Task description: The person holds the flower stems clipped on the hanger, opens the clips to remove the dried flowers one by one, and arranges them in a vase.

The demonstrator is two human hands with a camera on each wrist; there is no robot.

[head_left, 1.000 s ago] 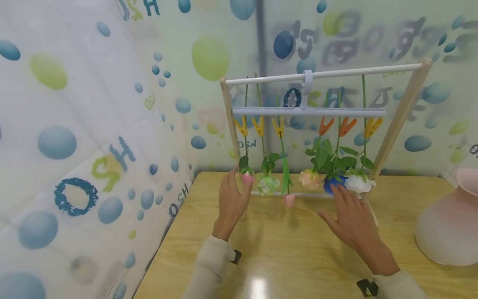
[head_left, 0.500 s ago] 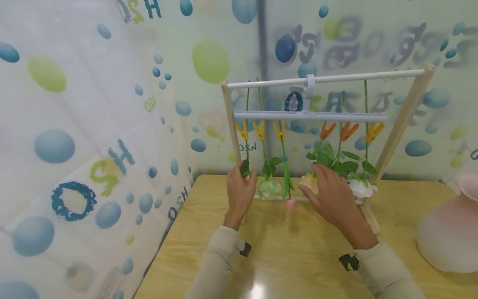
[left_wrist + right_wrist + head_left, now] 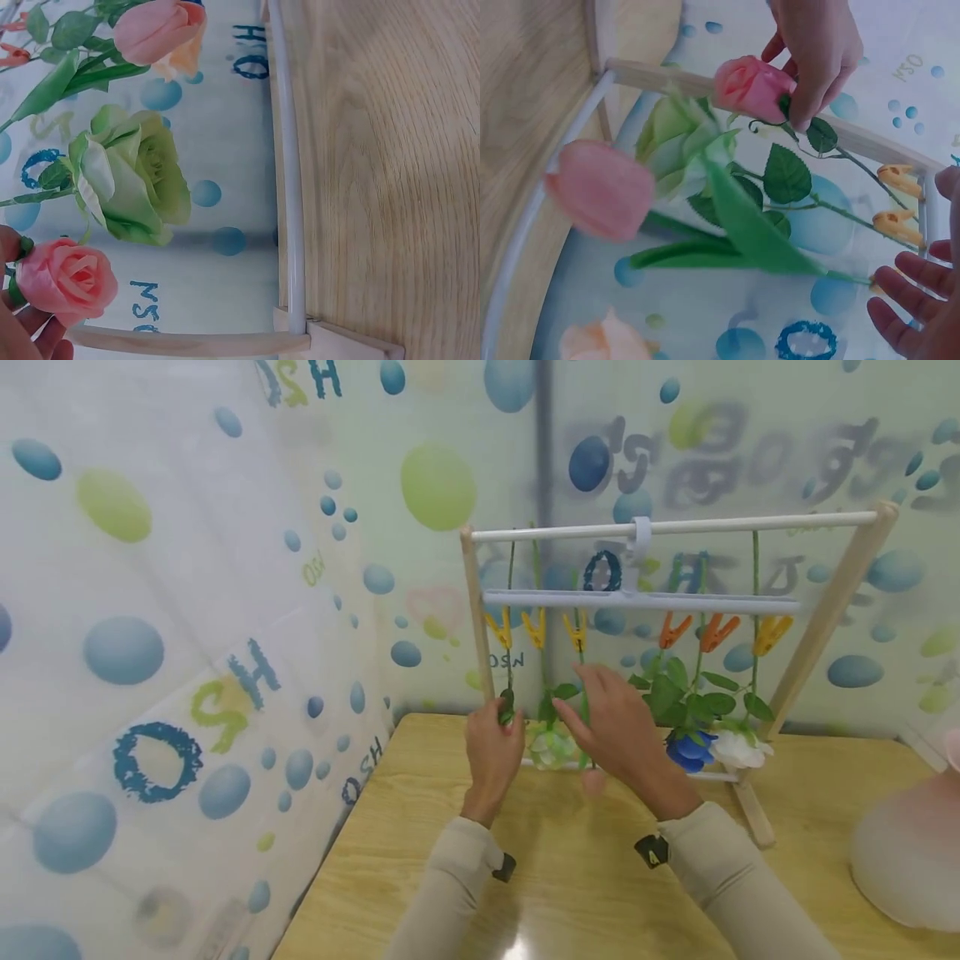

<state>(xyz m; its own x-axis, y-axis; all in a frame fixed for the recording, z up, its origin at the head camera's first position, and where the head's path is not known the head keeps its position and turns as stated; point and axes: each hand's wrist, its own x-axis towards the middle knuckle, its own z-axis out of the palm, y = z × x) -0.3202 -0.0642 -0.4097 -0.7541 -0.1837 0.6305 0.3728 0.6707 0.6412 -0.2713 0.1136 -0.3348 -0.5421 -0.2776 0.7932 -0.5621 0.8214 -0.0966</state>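
A pink rose [image 3: 69, 279] hangs head down at the left end of the rack. My left hand [image 3: 495, 752] pinches it just behind the bloom, thumb and fingers at its green base. My right hand [image 3: 622, 735] is raised in front of the middle stems, and its fingers are spread in the right wrist view, holding nothing. Close to it hangs a pink tulip [image 3: 604, 191] with long green leaves. Between the tulip and the pink rose is a pale green rose [image 3: 135, 176]. A peach flower [image 3: 607, 337] is hidden behind my right hand in the head view.
A wood-and-white rack [image 3: 821, 618] carries a white hanger bar [image 3: 555, 598] with yellow and orange clips [image 3: 675, 631]. A blue flower [image 3: 690, 750] and a white flower [image 3: 738, 748] hang at its right. A pink-white vase [image 3: 911, 852] stands on the wooden table [image 3: 570, 877].
My right hand has moved left from the blue flower, past the peach one, to the tulip and green rose. My left hand has closed its fingers on the pink rose.
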